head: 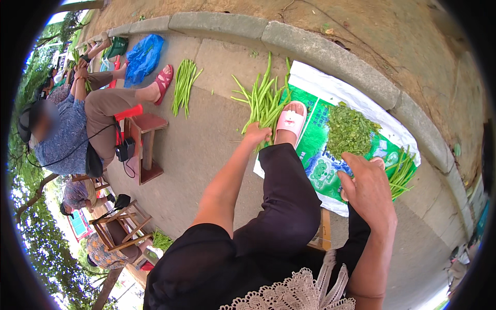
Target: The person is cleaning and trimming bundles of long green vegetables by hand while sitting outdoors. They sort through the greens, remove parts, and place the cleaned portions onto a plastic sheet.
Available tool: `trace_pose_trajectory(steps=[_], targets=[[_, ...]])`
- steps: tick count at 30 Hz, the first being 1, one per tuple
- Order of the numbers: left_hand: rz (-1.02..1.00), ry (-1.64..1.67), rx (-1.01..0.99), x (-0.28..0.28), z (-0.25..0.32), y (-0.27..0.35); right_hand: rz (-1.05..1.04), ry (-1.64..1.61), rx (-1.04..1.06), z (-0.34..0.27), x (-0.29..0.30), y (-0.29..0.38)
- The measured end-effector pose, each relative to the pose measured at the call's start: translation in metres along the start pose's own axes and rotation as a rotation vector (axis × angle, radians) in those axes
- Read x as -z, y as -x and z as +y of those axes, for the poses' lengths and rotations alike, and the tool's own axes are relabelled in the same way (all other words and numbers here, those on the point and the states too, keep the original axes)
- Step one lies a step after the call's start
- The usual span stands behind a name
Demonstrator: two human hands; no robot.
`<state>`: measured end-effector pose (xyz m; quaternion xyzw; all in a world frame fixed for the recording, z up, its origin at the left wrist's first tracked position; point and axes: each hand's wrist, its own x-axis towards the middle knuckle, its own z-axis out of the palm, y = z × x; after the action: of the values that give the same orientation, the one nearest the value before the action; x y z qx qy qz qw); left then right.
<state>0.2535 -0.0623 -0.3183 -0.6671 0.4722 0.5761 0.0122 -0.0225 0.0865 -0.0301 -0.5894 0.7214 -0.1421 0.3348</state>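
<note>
My left hand (257, 134) reaches down to the lower end of a loose heap of long green vegetable stalks (263, 97). Its fingers are curled against the stalks, but whether they grip any is not clear. My right hand (366, 186) hovers over the printed green-and-white sack sheet (302, 91), thumb and forefinger apart, with nothing visible between them. Just beyond its fingertips a mound of torn green leaves (348, 130) lies on the sheet. A smaller bunch of green stalks (403, 174) rests at the sheet's right end. My pink sandal (290, 120) stands between the stalk heap and the leaves.
A stone kerb (224, 25) curves along the far side. Left of the heap lies a neat bundle of stalks (184, 87). A seated person (62, 131) holds stalks beside a blue plastic bag (145, 56) and a wooden stool (145, 147). More people sit farther back.
</note>
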Motion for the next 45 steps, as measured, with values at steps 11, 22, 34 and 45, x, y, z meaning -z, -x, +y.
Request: trace_pose_trajectory(steps=[11, 22, 34, 45], targets=[[-0.075, 0.302, -0.202, 0.017, 0.049, 0.035, 0.017, -0.004, 0.022, 0.0, -0.003, 0.001], [0.281, 0.751, -0.34, 0.077, 0.075, 0.023, 0.018, -0.021, -0.008, 0.001, -0.001, 0.002], [-0.071, 1.013, -0.206, 0.066, 0.101, 0.086, -0.002, -0.042, -0.085, -0.002, -0.001, -0.001], [-0.391, 0.137, -0.687, -0.082, 0.269, 0.199, 0.415, -1.481, -0.328, 0.038, -0.001, -0.024]])
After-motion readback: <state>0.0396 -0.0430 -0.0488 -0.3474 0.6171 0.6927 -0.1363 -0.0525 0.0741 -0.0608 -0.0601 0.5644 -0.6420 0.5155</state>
